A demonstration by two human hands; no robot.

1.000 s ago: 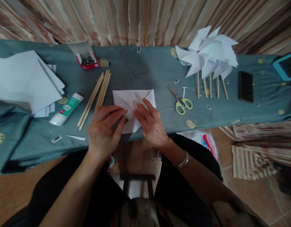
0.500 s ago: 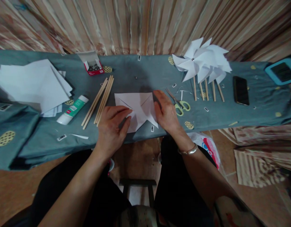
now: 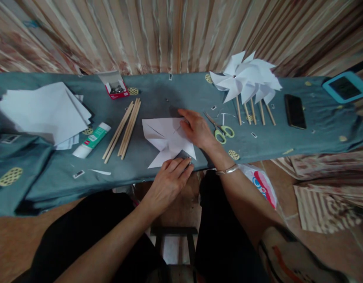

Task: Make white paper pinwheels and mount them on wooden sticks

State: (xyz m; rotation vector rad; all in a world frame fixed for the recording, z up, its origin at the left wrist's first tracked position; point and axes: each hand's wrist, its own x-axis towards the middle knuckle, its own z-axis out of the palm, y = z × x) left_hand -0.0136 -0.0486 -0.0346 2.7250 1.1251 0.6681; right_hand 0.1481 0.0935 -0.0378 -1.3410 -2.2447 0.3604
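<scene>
Striped curtains (image 3: 169, 39) back the surface (image 3: 152, 92). Glue stick (image 3: 92, 140), label illegible; cut paper (image 3: 167, 136) by the near edge; left hand (image 3: 169, 179) at its near-right corner, grip unclear; right hand (image 3: 197, 129) over its right side, fingers (image 3: 188, 113) apart; scissors (image 3: 219, 127); bag (image 3: 260, 181), lettering blurred.

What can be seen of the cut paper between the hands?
The cut paper is white and looks plain, with slits showing in its far part and a notch in its near edge. Pointed flaps stick out at the near left and near right; its left side looks partly folded inward. It lies on the cloth, between the sticks and the scissors. The right hand covers its far right corner; the left hand is at its near edge, exact contact unclear.
</scene>
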